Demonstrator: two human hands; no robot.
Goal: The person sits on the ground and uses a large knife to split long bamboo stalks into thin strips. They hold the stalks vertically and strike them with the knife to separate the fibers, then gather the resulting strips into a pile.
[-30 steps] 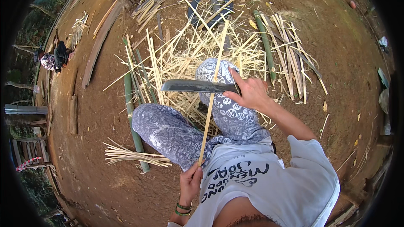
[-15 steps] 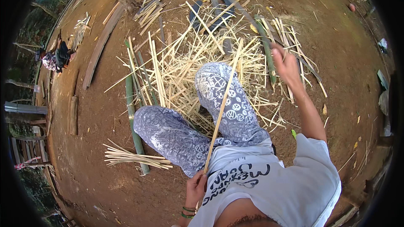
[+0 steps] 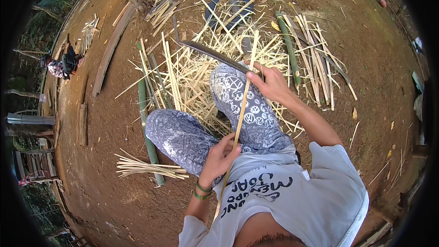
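Note:
A machete with a long dark blade (image 3: pixel 210 55) is gripped in my right hand (image 3: pixel 270 83), over my right knee. The blade points up and left. A long pale bamboo strip (image 3: pixel 242 110) runs upright across my right thigh and shirt, its upper part passing right by the machete and my right fingers. Lower on that strip, my left hand (image 3: pixel 220 158) is closed around it near my lap. Beyond my knees spreads a heap of pale shavings and split strips (image 3: pixel 192 75). How my right fingers wrap the handle is partly hidden.
Green bamboo poles lie left (image 3: pixel 148 142) and right (image 3: pixel 288 50) of the heap. A small bundle of strips (image 3: pixel 148 167) rests by my left knee. A black tyre-like ring (image 3: pixel 210 11) lies beyond the heap, and a seated person (image 3: pixel 64 64) is far left.
My right hand has swung the machete from out on the right, leftward and down to the strip. My left hand has moved up from beside my waist to my lap.

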